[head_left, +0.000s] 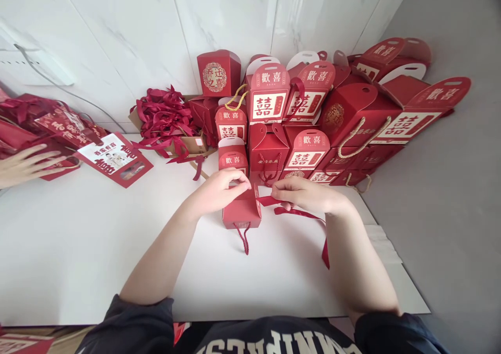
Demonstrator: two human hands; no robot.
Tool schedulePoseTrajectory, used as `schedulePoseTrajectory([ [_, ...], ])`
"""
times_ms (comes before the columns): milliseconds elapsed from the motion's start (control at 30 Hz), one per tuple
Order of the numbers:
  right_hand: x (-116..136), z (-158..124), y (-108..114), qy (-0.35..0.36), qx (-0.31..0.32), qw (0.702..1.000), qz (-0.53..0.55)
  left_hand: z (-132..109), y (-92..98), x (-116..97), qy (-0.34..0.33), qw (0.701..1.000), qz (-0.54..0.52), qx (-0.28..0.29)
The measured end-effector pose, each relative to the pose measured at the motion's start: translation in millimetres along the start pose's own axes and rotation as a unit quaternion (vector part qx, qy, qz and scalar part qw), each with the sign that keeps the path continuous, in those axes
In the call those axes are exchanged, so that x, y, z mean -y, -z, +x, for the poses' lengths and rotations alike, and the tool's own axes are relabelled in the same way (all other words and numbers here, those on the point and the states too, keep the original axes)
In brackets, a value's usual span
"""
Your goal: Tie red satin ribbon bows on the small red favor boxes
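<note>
Dark lettered shirt (277, 336) borders the white table (117, 249). Small red box (239, 212) sits on the table, before stacked boxes (269, 146). Right hand (301, 193) pinches red ribbon (268, 201) beside it; left hand (225, 186) curls near its far end, grip undeterminable.

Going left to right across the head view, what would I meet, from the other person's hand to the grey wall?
Other person's hand → red box with a white front panel → heap of dark red ribbons → left hand → right hand → grey wall.
</note>
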State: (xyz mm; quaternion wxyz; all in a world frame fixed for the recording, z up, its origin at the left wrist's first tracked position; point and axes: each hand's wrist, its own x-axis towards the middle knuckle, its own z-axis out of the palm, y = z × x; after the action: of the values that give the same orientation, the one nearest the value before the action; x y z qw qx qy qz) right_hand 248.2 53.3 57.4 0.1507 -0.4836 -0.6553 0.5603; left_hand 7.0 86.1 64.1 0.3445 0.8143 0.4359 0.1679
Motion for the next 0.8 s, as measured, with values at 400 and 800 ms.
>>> schedulePoseTrajectory([
  [400,-3.6,3.1,2.8,0.005,0.031,0.998,0.045,5.8,-6.1,3.9,0.048,0.996,-0.018,0.068],
  [800,-0.3,6.3,0.9,0.036,0.015,0.999,0.030,5.2,-5.4,2.5,0.059,0.995,-0.020,0.081],
])
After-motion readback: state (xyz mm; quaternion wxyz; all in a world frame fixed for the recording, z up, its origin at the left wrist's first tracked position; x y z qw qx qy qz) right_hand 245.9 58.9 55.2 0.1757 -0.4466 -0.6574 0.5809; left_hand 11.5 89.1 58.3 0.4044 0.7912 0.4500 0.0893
